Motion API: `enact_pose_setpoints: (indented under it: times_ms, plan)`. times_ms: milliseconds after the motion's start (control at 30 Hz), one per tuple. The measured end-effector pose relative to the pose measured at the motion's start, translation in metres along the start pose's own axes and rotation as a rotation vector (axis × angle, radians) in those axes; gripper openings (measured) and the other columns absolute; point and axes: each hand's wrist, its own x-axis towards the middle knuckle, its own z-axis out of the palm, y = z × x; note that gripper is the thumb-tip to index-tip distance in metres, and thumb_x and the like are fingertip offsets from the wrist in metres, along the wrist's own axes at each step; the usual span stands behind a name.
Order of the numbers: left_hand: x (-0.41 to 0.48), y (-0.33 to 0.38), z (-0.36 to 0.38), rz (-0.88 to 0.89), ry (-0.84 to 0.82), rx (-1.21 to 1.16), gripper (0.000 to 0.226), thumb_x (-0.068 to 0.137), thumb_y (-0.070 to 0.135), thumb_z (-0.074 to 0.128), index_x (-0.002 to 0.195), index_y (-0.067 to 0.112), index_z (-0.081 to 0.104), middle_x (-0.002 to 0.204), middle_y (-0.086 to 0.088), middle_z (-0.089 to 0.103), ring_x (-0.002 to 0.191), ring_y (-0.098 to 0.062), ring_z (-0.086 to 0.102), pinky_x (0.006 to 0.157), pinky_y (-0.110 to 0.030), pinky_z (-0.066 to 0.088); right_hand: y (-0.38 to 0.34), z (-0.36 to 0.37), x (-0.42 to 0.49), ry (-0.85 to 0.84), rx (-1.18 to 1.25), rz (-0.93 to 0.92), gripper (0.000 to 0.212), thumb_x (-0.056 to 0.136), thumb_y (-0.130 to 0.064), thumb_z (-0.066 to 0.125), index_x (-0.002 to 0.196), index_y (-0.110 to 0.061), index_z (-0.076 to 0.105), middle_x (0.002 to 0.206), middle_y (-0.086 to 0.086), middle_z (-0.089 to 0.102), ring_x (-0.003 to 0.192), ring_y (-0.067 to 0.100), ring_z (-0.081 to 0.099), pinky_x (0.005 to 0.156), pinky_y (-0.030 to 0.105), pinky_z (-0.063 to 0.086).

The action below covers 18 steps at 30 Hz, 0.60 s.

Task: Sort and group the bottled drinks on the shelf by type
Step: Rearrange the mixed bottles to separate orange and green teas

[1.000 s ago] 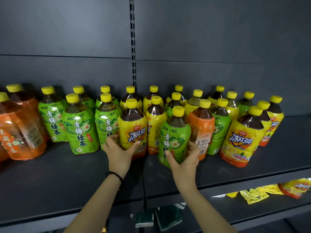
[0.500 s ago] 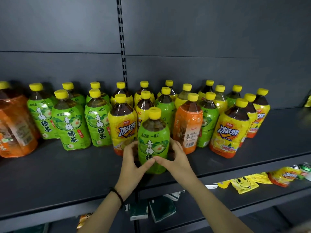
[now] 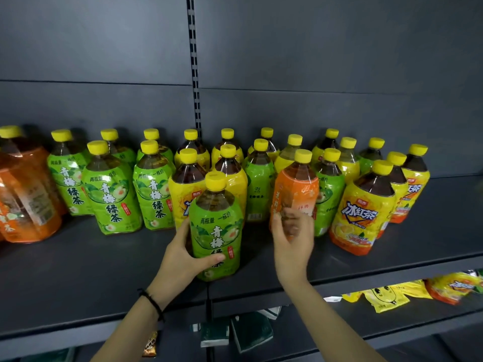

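A green-label tea bottle (image 3: 217, 231) stands at the front of the dark shelf (image 3: 78, 278), apart from the rows behind. My left hand (image 3: 183, 254) is wrapped around its lower left side. My right hand (image 3: 292, 239) is off that bottle, blurred, with fingers spread in front of an orange-label bottle (image 3: 295, 189); I cannot tell if it touches it. Behind stand mixed bottles with yellow caps: green-label ones (image 3: 109, 194) on the left, yellow iced-tea ones (image 3: 363, 212) on the right, and orange-label ones (image 3: 23, 194) at the far left.
The shelf's back panel and a slotted upright (image 3: 194, 74) rise behind the bottles. Bare shelf surface lies in front of the left rows. On the lower shelf lie yellow packets (image 3: 386, 296) at the right and dark green packs (image 3: 235, 333) in the middle.
The green bottle has been pulled forward to the shelf's front. My right hand has let go of it and moved right toward the orange-label bottle; my left hand now grips it alone.
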Motion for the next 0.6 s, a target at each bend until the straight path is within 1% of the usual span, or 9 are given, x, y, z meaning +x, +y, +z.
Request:
enact_pose_setpoints:
  times_ms: [33,67,100,200,267,333,367,467,600]
  plan:
    - [-0.001,0.000,-0.002,-0.005,0.010,0.008,0.082,0.048,0.035,0.088,0.117,0.048,0.043,0.108,0.032,0.061,0.103,0.016,0.054,0.079,-0.004,0.044,0.002,-0.005,0.004,0.117,-0.060,-0.002,0.031,0.080,-0.017,0.073,0.106,-0.016,0.056,0.108,0.003,0.052,0.100,0.016,0.052,0.084,0.023,0.044]
    - [-0.001,0.001,-0.004,-0.008,0.019,0.010,0.081,0.049,0.032,0.085,0.116,0.046,0.043,0.105,0.036,0.061,0.101,0.017,0.055,0.077,-0.003,0.044,0.005,-0.009,0.008,0.187,-0.141,0.005,0.042,0.076,-0.017,0.077,0.110,-0.012,0.053,0.111,0.006,0.049,0.105,0.016,0.045,0.088,0.025,0.040]
    - [-0.001,0.000,-0.005,-0.013,0.027,0.008,0.081,0.049,0.029,0.084,0.118,0.043,0.044,0.104,0.037,0.061,0.099,0.018,0.055,0.076,-0.002,0.044,0.011,-0.014,0.012,0.201,-0.201,0.019,0.053,0.072,-0.018,0.080,0.115,-0.009,0.050,0.114,0.009,0.047,0.109,0.015,0.039,0.092,0.028,0.037]
    - [0.000,0.000,-0.007,-0.023,0.045,-0.009,0.084,0.053,0.022,0.084,0.126,0.031,0.043,0.111,0.024,0.059,0.097,0.019,0.056,0.075,-0.001,0.044,0.023,-0.016,0.023,0.083,-0.272,0.115,0.084,0.065,-0.029,0.085,0.132,-0.006,0.041,0.125,0.010,0.045,0.120,0.019,0.036,0.098,0.028,0.030]
    - [0.000,0.000,-0.005,-0.022,0.055,-0.011,0.083,0.059,0.012,0.085,0.128,0.028,0.042,0.114,0.021,0.056,0.094,0.022,0.055,0.074,0.000,0.043,0.025,-0.010,0.026,0.071,-0.340,0.113,0.095,0.060,-0.035,0.087,0.135,-0.004,0.038,0.129,0.012,0.046,0.124,0.027,0.038,0.101,0.034,0.029]
    - [-0.001,0.001,-0.004,-0.019,0.056,-0.006,0.083,0.060,0.010,0.084,0.128,0.027,0.042,0.115,0.020,0.056,0.094,0.022,0.054,0.073,0.001,0.043,0.023,-0.004,0.031,0.108,-0.360,0.122,0.095,0.059,-0.036,0.088,0.134,-0.003,0.039,0.127,0.015,0.048,0.123,0.031,0.040,0.101,0.041,0.032]
    - [-0.002,0.002,-0.004,-0.020,0.056,-0.005,0.083,0.059,0.013,0.084,0.128,0.027,0.042,0.115,0.020,0.056,0.094,0.022,0.054,0.074,0.001,0.043,0.023,-0.003,0.034,0.121,-0.347,0.126,0.092,0.060,-0.035,0.088,0.132,-0.003,0.041,0.125,0.015,0.049,0.122,0.031,0.042,0.100,0.042,0.034]
    - [-0.004,0.003,-0.006,-0.028,0.057,-0.010,0.084,0.054,0.023,0.083,0.127,0.032,0.042,0.115,0.020,0.057,0.098,0.020,0.054,0.075,0.000,0.044,0.024,-0.009,0.037,0.114,-0.326,0.131,0.087,0.060,-0.035,0.087,0.129,-0.005,0.043,0.120,0.012,0.050,0.118,0.027,0.044,0.099,0.037,0.036]
    - [-0.004,0.002,-0.005,-0.039,0.075,-0.020,0.083,0.057,0.020,0.083,0.129,0.032,0.042,0.117,0.018,0.058,0.099,0.015,0.056,0.074,-0.006,0.047,0.025,-0.030,0.027,0.125,-0.310,0.106,0.087,0.058,-0.035,0.088,0.128,-0.007,0.044,0.120,0.010,0.048,0.117,0.023,0.042,0.099,0.032,0.035]
